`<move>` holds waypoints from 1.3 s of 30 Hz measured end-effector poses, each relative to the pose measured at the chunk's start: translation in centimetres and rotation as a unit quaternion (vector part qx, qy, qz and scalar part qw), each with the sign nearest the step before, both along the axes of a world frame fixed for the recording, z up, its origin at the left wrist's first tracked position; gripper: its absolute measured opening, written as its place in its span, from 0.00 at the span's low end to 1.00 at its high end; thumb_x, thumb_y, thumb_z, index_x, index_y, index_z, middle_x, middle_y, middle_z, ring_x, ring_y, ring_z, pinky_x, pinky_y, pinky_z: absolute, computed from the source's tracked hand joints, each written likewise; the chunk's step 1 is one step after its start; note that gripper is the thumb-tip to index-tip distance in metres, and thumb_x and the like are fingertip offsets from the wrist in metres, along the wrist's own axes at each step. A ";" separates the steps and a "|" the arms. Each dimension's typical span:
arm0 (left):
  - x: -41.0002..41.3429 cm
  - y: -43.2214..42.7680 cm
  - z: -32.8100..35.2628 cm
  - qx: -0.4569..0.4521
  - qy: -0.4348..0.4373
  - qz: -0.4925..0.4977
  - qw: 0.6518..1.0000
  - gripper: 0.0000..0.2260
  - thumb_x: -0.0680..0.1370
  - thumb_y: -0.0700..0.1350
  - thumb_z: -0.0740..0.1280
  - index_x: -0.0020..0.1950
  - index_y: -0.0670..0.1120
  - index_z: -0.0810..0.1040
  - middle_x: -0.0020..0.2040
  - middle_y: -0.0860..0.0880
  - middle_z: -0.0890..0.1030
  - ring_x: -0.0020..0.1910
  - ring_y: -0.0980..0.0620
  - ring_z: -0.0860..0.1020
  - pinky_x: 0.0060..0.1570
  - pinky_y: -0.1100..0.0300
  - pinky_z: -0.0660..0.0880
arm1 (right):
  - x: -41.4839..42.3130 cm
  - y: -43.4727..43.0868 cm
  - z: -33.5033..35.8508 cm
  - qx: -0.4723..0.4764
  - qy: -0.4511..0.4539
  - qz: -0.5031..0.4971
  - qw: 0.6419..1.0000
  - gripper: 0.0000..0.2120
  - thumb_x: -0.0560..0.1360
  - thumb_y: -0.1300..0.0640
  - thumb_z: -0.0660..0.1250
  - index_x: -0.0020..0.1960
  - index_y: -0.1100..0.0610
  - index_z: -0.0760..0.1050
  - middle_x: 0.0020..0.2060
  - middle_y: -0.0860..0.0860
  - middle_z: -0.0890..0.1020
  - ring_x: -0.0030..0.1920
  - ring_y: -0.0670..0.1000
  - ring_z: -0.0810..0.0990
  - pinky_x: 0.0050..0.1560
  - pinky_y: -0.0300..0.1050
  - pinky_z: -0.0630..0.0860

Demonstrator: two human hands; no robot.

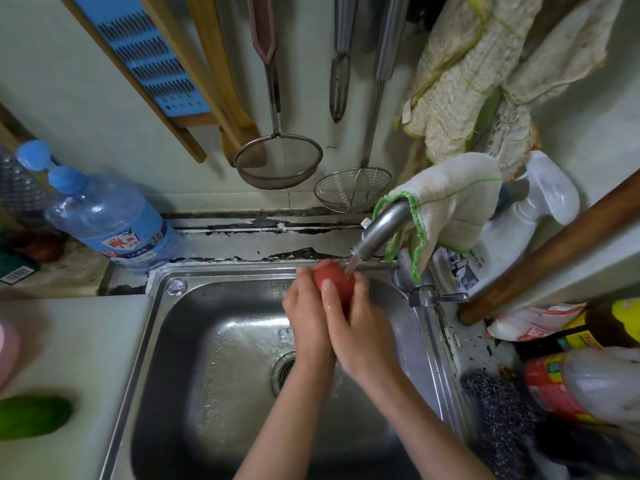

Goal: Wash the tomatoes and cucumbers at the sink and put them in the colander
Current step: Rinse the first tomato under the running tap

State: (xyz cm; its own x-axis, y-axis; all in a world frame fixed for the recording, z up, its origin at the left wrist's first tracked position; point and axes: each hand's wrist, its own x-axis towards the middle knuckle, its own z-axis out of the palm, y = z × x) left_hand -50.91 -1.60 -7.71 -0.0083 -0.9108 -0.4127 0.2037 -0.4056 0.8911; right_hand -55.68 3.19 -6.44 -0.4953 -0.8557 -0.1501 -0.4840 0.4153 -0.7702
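Observation:
A red tomato (333, 276) sits under the running faucet (379, 229) above the steel sink (221, 348). Both hands cup it: my left hand (306, 318) wraps its left side, and my right hand (360, 323) curls round its right side with the thumb pressed on the front. Water falls onto the tomato's right edge. A green cucumber (33, 415) lies on the white counter at the far left. A pink object (7, 351), perhaps the colander's edge, shows at the left border; I cannot tell what it is.
A large blue water bottle (104, 223) stands behind the sink's left corner. Strainers (278, 161) and utensils hang on the wall. A cloth (446, 199) drapes over the faucet. Sauce bottles (568, 386), a scouring pad (498, 407) and a wooden handle (554, 251) crowd the right side.

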 end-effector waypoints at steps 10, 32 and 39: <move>0.6 1.2 -0.4 -0.121 0.035 -0.101 0.987 0.11 0.74 0.52 0.66 0.50 0.47 0.80 0.47 0.48 0.82 0.46 0.50 0.79 0.42 0.58 0.77 | -2.2 -2.1 -0.8 -0.011 -0.128 -0.046 0.991 0.22 0.80 0.45 0.46 0.49 0.55 0.75 0.49 0.57 0.81 0.49 0.57 0.80 0.49 0.54 0.78; 1.3 1.1 0.0 -0.165 0.005 -0.145 0.976 0.05 0.77 0.48 0.65 0.49 0.49 0.79 0.43 0.53 0.81 0.40 0.61 0.79 0.36 0.68 0.74 | -2.2 -1.9 1.5 0.086 -0.448 -0.099 0.884 0.21 0.79 0.43 0.51 0.40 0.55 0.74 0.25 0.51 0.77 0.23 0.50 0.73 0.22 0.35 0.64; 0.6 0.5 0.4 -0.061 0.023 -0.057 0.996 0.20 0.83 0.49 0.52 0.50 0.41 0.81 0.43 0.43 0.84 0.44 0.47 0.81 0.47 0.55 0.79 | -0.9 -0.8 0.1 -0.089 -0.019 -0.010 0.996 0.16 0.75 0.38 0.59 0.54 0.49 0.69 0.44 0.47 0.80 0.46 0.50 0.81 0.49 0.49 0.78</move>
